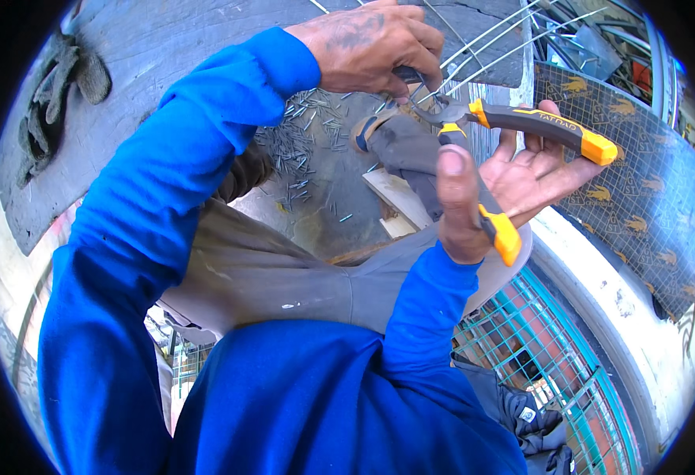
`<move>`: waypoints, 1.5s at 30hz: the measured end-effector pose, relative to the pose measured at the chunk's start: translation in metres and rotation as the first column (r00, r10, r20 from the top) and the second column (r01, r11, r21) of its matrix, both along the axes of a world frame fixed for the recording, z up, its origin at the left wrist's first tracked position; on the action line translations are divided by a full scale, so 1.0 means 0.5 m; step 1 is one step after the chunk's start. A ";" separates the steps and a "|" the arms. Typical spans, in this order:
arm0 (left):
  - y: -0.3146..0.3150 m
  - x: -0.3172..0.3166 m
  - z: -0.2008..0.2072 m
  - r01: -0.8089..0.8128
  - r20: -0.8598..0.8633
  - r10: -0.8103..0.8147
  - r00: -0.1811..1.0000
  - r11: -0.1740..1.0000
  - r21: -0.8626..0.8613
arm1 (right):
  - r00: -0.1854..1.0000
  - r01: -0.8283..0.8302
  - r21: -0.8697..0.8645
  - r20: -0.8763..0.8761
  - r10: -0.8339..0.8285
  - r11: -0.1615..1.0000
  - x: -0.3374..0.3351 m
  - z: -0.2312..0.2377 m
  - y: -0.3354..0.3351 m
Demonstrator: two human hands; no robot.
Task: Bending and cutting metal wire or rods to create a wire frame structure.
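My right hand [513, 178] holds a pair of cutting pliers [553, 127] with black and yellow handles. The handles are spread wide, one across the fingers and the other by the thumb. Beside the pliers' jaws [445, 111], my left hand [371, 47] is closed, back upward, around thin pale metal rods [494, 36] that fan out to the upper right. A dark piece shows between its thumb and fingers; its kind cannot be made out. Whether the jaws touch a rod is unclear.
Many short cut metal pieces [304, 134] lie scattered on the ground between my legs. A dark knitted glove [54, 99] rests on the grey board [157, 47] at left. To the right are a patterned dark sheet [600, 198], a teal wire grid [537, 348] and stacked metal [600, 47].
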State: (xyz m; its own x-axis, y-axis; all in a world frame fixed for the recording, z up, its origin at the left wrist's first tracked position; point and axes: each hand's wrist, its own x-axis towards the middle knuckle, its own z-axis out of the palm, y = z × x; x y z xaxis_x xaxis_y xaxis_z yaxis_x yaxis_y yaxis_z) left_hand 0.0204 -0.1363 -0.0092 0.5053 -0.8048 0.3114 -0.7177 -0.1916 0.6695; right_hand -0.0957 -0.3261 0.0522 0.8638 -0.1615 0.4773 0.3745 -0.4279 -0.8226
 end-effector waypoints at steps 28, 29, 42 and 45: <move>-0.001 0.006 0.002 0.037 -0.045 -0.040 0.998 0.998 -0.057 | 0.995 0.080 0.309 0.031 -0.094 0.948 0.016 -0.005 0.038; 0.000 0.006 0.001 0.035 -0.029 -0.037 0.999 0.996 -0.077 | 0.996 0.071 0.308 0.031 -0.084 0.949 0.016 -0.007 0.035; -0.004 0.010 0.002 0.043 -0.040 -0.047 0.998 0.995 -0.091 | 0.998 0.060 0.346 -0.003 -0.063 0.936 0.013 -0.003 0.030; -0.007 0.004 -0.010 0.033 -0.052 -0.039 0.998 0.992 -0.119 | 0.996 0.079 0.407 -0.068 -0.056 0.910 0.016 -0.005 0.012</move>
